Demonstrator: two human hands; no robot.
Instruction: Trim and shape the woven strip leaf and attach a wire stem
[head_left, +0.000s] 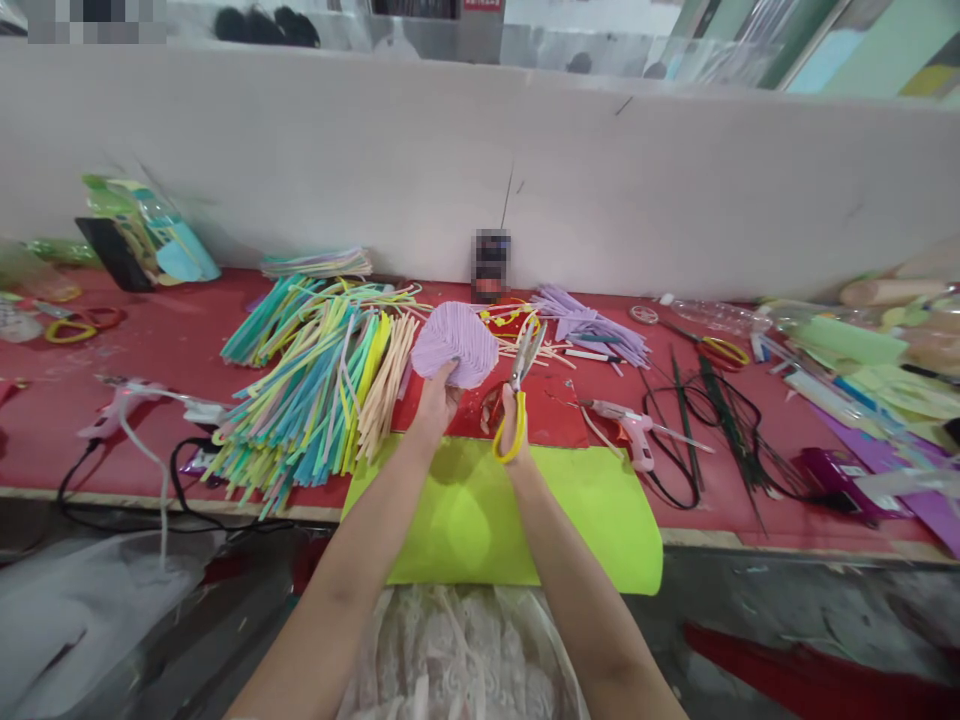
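My left hand [442, 398] is closed on a lilac petal-shaped piece [455, 343], ribbed with slanting rows that look like pipe cleaners, its thumb on the near side. In my right hand [511, 425] is a pair of scissors [519, 385] with yellow handles, the blades pointing up and away. The blades stand a little right of the lilac piece, apart from it. Both hands are above the table, near a lime-green sheet [592, 510] at the front edge. Some of my right fingers are hidden behind the scissor handles.
Bundled coloured pipe cleaners [300, 390] lie to the left, and lilac ones [592, 322] at the back right. A pink glue gun [634, 428] with a cord lies right; another glue gun [124, 405] lies left. A white partition [337, 160] stands behind the red table [187, 345].
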